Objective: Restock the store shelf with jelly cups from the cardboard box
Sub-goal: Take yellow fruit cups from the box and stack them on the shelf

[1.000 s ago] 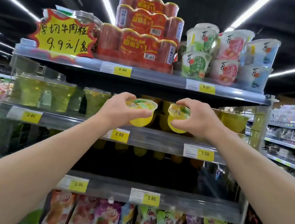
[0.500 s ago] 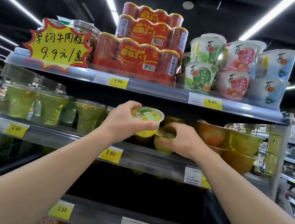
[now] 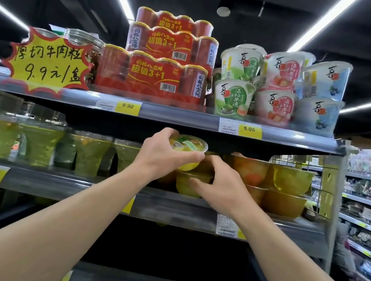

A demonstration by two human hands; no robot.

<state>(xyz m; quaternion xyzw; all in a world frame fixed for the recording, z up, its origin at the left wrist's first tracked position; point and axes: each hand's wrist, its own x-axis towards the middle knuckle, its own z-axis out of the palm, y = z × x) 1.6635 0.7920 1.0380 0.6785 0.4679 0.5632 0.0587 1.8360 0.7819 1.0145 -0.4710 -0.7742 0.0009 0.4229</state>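
Mid-restock here, placing stage. Gripping one yellow jelly cup (image 3: 187, 151) in the left hand (image 3: 163, 155), fingers wrapped round its side, lid facing the camera, holding it up just under the lip of the upper shelf (image 3: 182, 118). Setting down a second yellow cup (image 3: 189, 185) with the right hand (image 3: 218, 188) right below, on the middle shelf (image 3: 54, 184), fingers curled over its near side. Looking seated or almost seated on the shelf, though the bottom edge is hiding behind the hand, so hard to call.

Sitting just right of both: a double stack of amber and orange cups (image 3: 277, 189), touching or nearly touching the lower yellow one. Further left along the same shelf, a row of green cups (image 3: 38, 143). Cardboard box not showing anywhere in view.

Guessing the next bit: letting go of the lower cup, then lowering the left one onto it to match the two-high stacks on the right. Calling for a flat, centred drop, since a rounded cup on a foil lid is probably sliding easily. Also watching headroom, with barely any gap under that upper shelf edge.
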